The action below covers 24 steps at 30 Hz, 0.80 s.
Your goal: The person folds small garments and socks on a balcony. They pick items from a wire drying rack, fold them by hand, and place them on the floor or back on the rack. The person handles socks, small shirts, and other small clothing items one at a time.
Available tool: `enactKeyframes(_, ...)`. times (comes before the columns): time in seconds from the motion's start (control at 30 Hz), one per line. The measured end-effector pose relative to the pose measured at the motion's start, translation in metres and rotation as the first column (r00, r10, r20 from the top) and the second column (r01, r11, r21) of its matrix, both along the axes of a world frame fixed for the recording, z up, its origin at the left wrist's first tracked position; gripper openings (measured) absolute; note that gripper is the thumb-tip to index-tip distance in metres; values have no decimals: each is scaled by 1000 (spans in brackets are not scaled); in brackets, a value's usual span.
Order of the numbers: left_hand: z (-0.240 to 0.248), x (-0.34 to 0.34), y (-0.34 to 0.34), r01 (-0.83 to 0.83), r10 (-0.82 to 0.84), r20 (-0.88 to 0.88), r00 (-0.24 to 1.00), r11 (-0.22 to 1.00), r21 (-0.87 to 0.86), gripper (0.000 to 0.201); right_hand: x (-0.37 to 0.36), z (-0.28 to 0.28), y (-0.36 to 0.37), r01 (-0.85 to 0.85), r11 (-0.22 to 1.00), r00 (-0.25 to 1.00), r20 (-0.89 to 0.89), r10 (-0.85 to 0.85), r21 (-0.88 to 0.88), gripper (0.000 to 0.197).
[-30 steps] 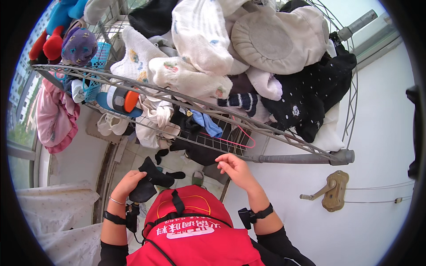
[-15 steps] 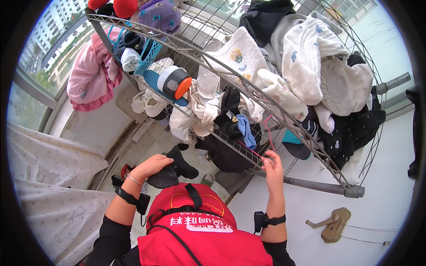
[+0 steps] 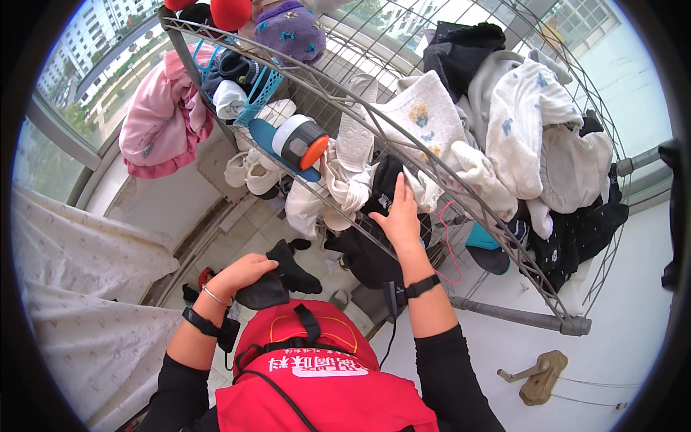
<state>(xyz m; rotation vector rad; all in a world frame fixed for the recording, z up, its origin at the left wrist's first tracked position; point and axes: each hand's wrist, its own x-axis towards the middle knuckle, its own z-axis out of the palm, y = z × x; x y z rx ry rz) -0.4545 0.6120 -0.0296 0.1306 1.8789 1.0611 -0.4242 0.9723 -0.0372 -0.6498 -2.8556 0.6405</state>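
Note:
My left hand [image 3: 248, 276] is closed on a pair of dark socks [image 3: 294, 270] in front of the red apron [image 3: 327, 389]. One sock looks black, the other dark grey. My right hand [image 3: 402, 219] reaches to the lower shelf of a wire rack. Its thumb and fingers are apart, over the edge of a black sock [image 3: 385, 181] with a small white mark; the palm side is hidden. Just right of this hand hangs a thin pink hanger [image 3: 451, 248]. White clothes [image 3: 344, 183] lie left of the black sock.
The wire rack [image 3: 515, 315] slants across the upper right, piled with white baby clothes [image 3: 529, 119] and dark garments [image 3: 576, 234]. A blue basket [image 3: 258, 93] and a pink garment [image 3: 164, 119] are at upper left. A wall crank [image 3: 541, 376] sits lower right; a curtain [image 3: 86, 259] hangs left.
My right hand has let go of the pink hanger and moved left and up to the black sock. The hanger now hangs loose. My left hand keeps the socks; the view has shifted slightly.

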Motion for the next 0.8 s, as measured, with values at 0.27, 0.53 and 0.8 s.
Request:
enactKeyframes(0.27, -5, -8, -41, -76, 76, 29, 997, 997, 19, 40, 20, 29, 36, 91, 992, 946, -303, -115, -90, 41)
enactKeyframes(0.53, -7, -17, -49, -123, 124, -12, 992, 990, 64, 41, 10, 32, 60, -93, 984, 993, -59, 103, 149, 60)
enactKeyframes(0.8, -18, -19, -57, -163, 156, 99, 983, 985, 61, 40, -5, 77, 4, -183, 971, 976, -87, 198, 154, 78)
